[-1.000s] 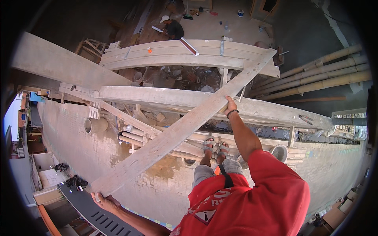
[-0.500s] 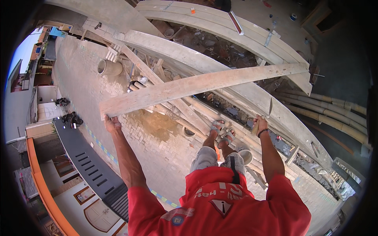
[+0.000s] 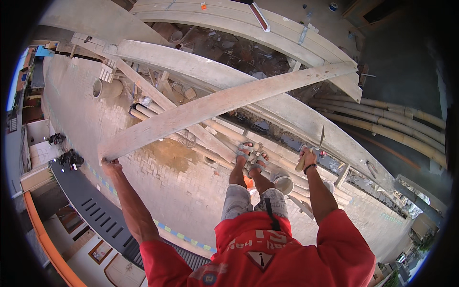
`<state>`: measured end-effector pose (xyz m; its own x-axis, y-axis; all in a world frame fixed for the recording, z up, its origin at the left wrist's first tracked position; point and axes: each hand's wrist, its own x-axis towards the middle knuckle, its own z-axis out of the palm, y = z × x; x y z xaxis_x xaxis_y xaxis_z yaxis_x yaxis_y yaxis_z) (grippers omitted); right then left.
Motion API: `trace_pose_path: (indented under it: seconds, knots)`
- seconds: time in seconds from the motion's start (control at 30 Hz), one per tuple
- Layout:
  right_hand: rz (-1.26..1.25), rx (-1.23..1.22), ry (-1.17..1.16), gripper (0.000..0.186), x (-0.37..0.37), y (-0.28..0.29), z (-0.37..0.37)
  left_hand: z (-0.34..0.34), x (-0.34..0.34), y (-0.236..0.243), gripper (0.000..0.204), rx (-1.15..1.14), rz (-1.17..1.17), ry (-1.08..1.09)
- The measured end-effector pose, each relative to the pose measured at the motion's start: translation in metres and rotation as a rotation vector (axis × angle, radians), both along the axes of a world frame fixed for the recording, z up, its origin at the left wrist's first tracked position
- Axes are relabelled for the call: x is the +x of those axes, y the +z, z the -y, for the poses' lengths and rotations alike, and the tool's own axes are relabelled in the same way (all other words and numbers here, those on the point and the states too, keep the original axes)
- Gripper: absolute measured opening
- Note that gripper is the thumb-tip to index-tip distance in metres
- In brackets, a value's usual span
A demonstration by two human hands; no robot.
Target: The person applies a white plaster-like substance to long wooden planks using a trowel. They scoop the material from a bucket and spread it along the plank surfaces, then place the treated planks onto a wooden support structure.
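Note:
My left hand (image 3: 112,166) is closed on the near left end of a long wooden plank (image 3: 210,106). The plank slants up to the right across a pale concrete beam (image 3: 201,62), and its far end rests on boards (image 3: 306,39) beyond. Off to the right, my right hand (image 3: 308,157) is closed around the wooden handle of what looks like a trowel (image 3: 322,137), its thin blade pointing up and away. That hand is apart from the plank, near the beam's lower side.
Bamboo poles (image 3: 287,178) lie by my feet, next to a bucket (image 3: 283,184). More bamboo (image 3: 382,119) crosses at the right. A concrete pipe section (image 3: 106,89) stands on the paving (image 3: 158,196) at left. Rubble fills the gap beyond the beam.
The view has shifted, so the scene sits further left. The plank's near end, in my left hand, appears slightly lower. My right hand keeps the trowel, its blade now turned more edge-on.

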<state>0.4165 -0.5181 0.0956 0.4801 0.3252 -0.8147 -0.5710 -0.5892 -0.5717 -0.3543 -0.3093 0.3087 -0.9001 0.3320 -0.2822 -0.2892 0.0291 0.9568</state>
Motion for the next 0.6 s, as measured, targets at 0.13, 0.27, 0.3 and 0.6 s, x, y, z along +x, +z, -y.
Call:
trace_pose_path:
  seconds: [0.13, 0.27, 0.3, 0.6]
  knots:
    - [0.112, 0.092, 0.034, 0.015, 0.007, -0.006, -0.031, 0.001, 0.06, 0.019, 0.061, -0.01, -0.005, 0.084]
    - [0.24, 0.2, 0.014, 0.015, 0.022, -0.004, -0.076, 0.049, 0.086, -0.077, 0.071, -0.331, 0.068, 0.003]
    - [0.311, 0.231, 0.031, 0.016, 0.032, -0.016, -0.082, 0.063, 0.094, -0.115, 0.067, -0.443, 0.115, -0.102]
    - [0.416, 0.41, 0.026, 0.016, 0.075, -0.064, -0.088, 0.164, 0.219, -0.463, 0.055, -1.077, 0.155, -0.684]
